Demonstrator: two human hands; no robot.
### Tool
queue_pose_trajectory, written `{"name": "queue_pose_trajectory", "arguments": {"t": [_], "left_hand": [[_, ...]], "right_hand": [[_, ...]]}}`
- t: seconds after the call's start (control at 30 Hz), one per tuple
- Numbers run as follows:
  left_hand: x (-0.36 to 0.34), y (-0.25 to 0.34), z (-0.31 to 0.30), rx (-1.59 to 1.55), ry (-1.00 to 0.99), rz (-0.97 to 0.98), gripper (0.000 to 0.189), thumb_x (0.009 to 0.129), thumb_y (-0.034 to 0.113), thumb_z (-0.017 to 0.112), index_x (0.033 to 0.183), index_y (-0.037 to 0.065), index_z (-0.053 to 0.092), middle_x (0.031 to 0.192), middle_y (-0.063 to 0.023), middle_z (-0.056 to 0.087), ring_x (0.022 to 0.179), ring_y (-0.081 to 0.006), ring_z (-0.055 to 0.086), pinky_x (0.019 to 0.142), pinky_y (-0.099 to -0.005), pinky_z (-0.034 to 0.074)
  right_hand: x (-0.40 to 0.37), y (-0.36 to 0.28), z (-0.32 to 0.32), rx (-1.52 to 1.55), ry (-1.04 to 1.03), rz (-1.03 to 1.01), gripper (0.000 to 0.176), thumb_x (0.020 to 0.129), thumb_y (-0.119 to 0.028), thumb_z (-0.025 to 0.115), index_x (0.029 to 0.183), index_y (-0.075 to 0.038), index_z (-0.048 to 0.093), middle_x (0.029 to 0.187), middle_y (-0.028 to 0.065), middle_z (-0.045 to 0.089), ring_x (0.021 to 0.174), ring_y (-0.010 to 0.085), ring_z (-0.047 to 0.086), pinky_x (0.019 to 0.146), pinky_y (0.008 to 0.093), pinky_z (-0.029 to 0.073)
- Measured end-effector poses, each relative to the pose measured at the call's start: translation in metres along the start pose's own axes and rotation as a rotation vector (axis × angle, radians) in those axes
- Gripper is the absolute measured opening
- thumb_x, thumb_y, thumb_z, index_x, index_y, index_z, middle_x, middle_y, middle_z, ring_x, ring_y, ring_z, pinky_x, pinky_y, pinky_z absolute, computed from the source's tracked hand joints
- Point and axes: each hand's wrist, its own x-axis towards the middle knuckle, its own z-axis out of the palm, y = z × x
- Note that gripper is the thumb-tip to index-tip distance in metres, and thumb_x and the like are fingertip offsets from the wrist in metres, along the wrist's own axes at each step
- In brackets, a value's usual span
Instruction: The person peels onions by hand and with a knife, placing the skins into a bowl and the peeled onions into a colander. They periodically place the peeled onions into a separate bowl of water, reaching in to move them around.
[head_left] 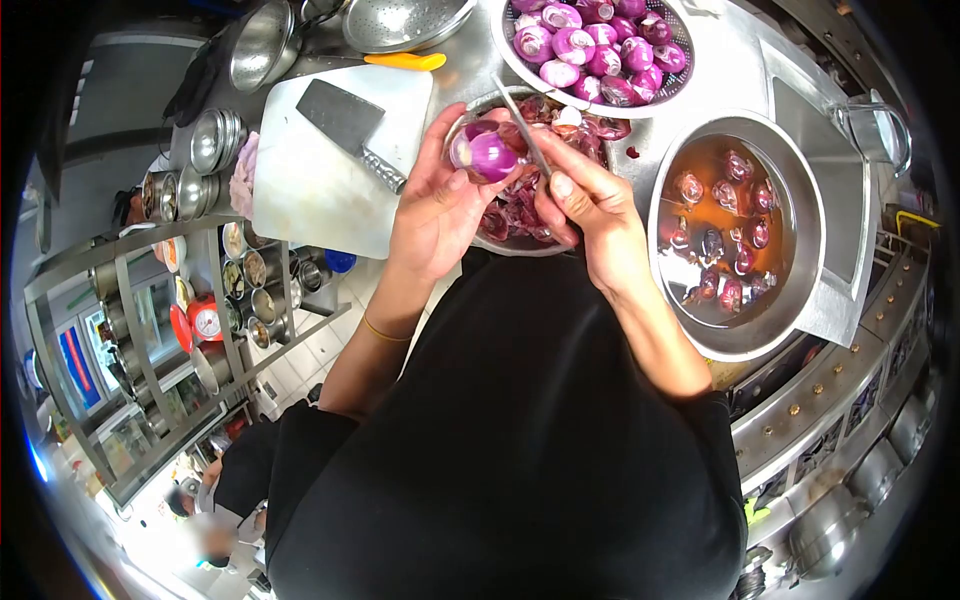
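Observation:
My left hand (436, 215) is closed round a red onion (487, 156), whose shiny purple side faces up. In my right hand (592, 200) is a knife (522, 122), its narrow blade pointing up and away from me beside the onion. Below both hands sits a bowl of onion skins (508, 213), partly hidden by my fingers. Beyond it, a colander (640, 110) holds many peeled red onions (603, 62). To the right, unpeeled onions (742, 260) float in brownish water inside a large metal basin (812, 235).
A cleaver (340, 115) lies on a white cutting board (300, 200) at left, near a yellow handle (405, 61). Metal bowls (262, 45) stand behind it. A clear jug (877, 135) is at far right. Another person (240, 480) is at lower left, beyond a shelf rack (150, 400).

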Motion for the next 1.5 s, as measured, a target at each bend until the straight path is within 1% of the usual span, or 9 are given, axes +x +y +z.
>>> {"name": "queue_pose_trajectory", "arguments": {"t": [0.17,0.23,0.47,0.63,0.83,1.1,1.3,1.43,1.5], "left_hand": [[-0.001,-0.006,-0.010,0.140,0.101,-0.007,0.057,0.084,0.008,0.065,0.133,0.002,0.036,0.126,-0.0123,0.047,0.115,-0.0236,0.051,0.098,-0.0431,0.044],[-0.001,-0.005,-0.013,0.363,0.032,0.054,0.057,0.088,0.016,0.061,0.136,0.002,0.033,0.130,-0.0184,0.048,0.120,-0.0291,0.050,0.098,-0.0407,0.044],[-0.001,0.001,-0.014,0.273,0.068,0.021,0.059,0.089,0.023,0.060,0.137,-0.001,0.033,0.120,-0.0158,0.052,0.105,-0.0281,0.056,0.089,-0.0365,0.049],[-0.002,0.003,-0.028,0.089,-0.061,-0.095,0.053,0.091,0.024,0.056,0.133,-0.004,0.039,0.117,-0.0170,0.054,0.087,-0.0245,0.056,0.068,-0.0306,0.046],[-0.005,0.006,-0.038,-0.174,-0.170,-0.332,0.054,0.094,0.033,0.049,0.132,-0.004,0.039,0.117,-0.0240,0.052,0.079,-0.0243,0.051,0.070,-0.0302,0.043],[-0.007,0.011,-0.025,-0.208,-0.067,-0.349,0.062,0.095,0.037,0.045,0.138,-0.004,0.028,0.118,-0.0241,0.045,0.076,-0.0176,0.047,0.066,-0.0254,0.041],[-0.019,0.018,-0.042,-0.294,-0.061,-0.267,0.063,0.094,0.035,0.049,0.139,-0.003,0.026,0.118,-0.0215,0.043,0.078,-0.0167,0.046,0.066,-0.0255,0.041],[-0.021,0.024,-0.042,-0.163,-0.007,-0.163,0.060,0.092,0.029,0.051,0.138,-0.002,0.028,0.120,-0.0205,0.045,0.078,-0.0166,0.045,0.068,-0.0266,0.040],[-0.018,0.024,-0.038,-0.115,0.023,-0.140,0.057,0.092,0.025,0.052,0.137,-0.001,0.031,0.118,-0.0187,0.049,0.079,-0.0163,0.046,0.069,-0.0273,0.039]], "right_hand": [[-0.001,0.003,-0.002,-0.009,-0.015,0.019,0.037,0.097,-0.015,0.049,0.132,-0.005,0.051,0.062,-0.0041,0.041,0.054,0.0046,0.035,0.047,0.0191,0.027],[-0.001,0.001,-0.007,0.006,0.087,-0.005,0.039,0.097,-0.015,0.047,0.136,-0.007,0.046,0.067,-0.0002,0.043,0.053,0.0064,0.035,0.047,0.0194,0.029],[-0.001,0.000,-0.015,0.000,0.102,-0.054,0.042,0.096,-0.014,0.048,0.137,-0.007,0.044,0.071,0.0018,0.045,0.058,0.0074,0.037,0.048,0.0194,0.031],[-0.003,-0.002,-0.012,0.075,0.056,-0.063,0.041,0.096,-0.014,0.049,0.136,-0.006,0.045,0.074,0.0028,0.048,0.059,0.0082,0.039,0.048,0.0198,0.032],[0.000,-0.006,-0.011,0.063,0.034,-0.104,0.041,0.096,-0.016,0.050,0.136,-0.006,0.045,0.071,0.0027,0.047,0.058,0.0086,0.038,0.048,0.0202,0.032],[0.000,-0.007,-0.012,0.087,0.051,-0.110,0.042,0.096,-0.017,0.050,0.137,-0.006,0.044,0.070,0.0034,0.047,0.055,0.0084,0.037,0.048,0.0203,0.032],[0.005,-0.015,-0.030,0.168,0.274,-0.191,0.040,0.097,-0.015,0.047,0.136,-0.009,0.045,0.065,-0.0003,0.046,0.051,0.0067,0.037,0.047,0.0195,0.032],[0.005,0.003,-0.034,-0.218,0.128,0.014,0.038,0.097,-0.013,0.047,0.135,-0.008,0.047,0.065,-0.0026,0.043,0.053,0.0060,0.035,0.049,0.0189,0.031],[0.007,0.016,-0.029,-0.358,0.064,0.118,0.046,0.096,-0.011,0.048,0.141,-0.009,0.039,0.068,-0.0036,0.040,0.059,0.0061,0.036,0.054,0.0188,0.032]]}}
